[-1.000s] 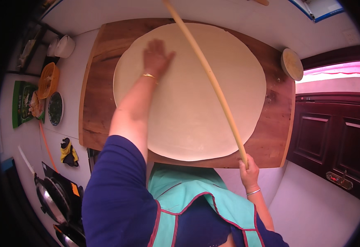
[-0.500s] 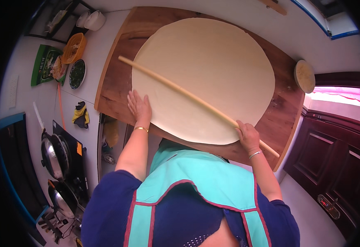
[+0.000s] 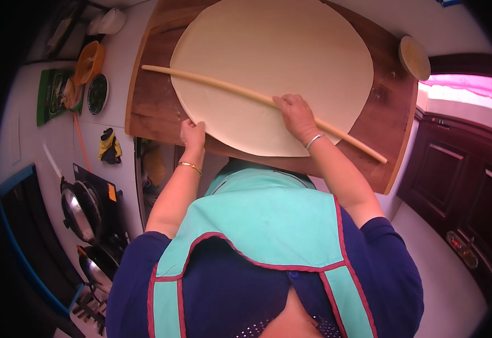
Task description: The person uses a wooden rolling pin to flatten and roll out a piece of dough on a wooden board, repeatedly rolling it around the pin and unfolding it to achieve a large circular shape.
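Observation:
A large, thin round dough sheet (image 3: 280, 62) covers most of the wooden board (image 3: 150, 104). Across its near half lies a long rolling pin (image 3: 218, 84), slanting from upper left to lower right, both ends past the dough. My right hand (image 3: 298, 115) is closed over the pin a little right of its middle. At the dough's near left edge, my left hand (image 3: 192, 135) has its fingers curled and pressed together on the rim of the sheet. Its fingertips are partly hidden.
A round pale bowl (image 3: 414, 58) stands beyond the board's right edge. To the left are an orange basket (image 3: 90, 62), a dish of chopped greens (image 3: 97, 94) and a green bag (image 3: 52, 96). Lower left, lidded pans (image 3: 80, 211) sit on a dark stove. A dark door (image 3: 448, 174) is at right.
My right hand has slid inward along the rolling pin, and the pin now lies at a flatter slant. My left hand has gone from flat fingers to a pinch at the dough's edge. The view has shifted.

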Demonstrator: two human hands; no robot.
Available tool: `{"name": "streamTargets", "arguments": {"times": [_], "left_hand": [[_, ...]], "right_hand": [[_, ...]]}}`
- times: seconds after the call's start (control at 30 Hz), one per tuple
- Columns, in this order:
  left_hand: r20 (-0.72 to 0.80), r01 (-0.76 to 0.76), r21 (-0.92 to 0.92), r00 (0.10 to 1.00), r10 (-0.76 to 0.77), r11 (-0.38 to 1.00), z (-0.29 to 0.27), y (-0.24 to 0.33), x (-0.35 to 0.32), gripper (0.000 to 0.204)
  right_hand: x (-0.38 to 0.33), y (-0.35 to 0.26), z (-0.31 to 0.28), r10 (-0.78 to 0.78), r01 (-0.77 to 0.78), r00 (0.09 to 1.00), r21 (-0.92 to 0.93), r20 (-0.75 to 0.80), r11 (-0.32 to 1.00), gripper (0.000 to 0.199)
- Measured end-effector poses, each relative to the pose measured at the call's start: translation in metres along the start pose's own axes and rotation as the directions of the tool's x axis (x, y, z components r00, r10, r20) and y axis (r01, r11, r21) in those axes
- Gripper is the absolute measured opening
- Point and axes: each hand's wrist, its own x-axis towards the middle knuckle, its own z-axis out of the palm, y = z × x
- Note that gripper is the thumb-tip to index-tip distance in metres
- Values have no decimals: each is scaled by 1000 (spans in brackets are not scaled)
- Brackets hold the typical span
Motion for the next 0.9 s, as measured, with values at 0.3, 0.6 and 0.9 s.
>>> {"name": "streamTargets", "arguments": {"times": [0.3,0.6,0.9], "left_hand": [[871,586,62,363,-330,808,-9,16,-44,34],[694,-734,-283,287,660,618,82,93,28,36],[739,-999,-25,-45,672,-39,78,73,42,53]], "right_hand": [[-29,-32,6,132,-144,987,-144,-90,979,34],[-33,-24,1,547,-520,787,173,-285,837,27],[31,-70,72,305,-361,926,-278,-224,890,50]]}}
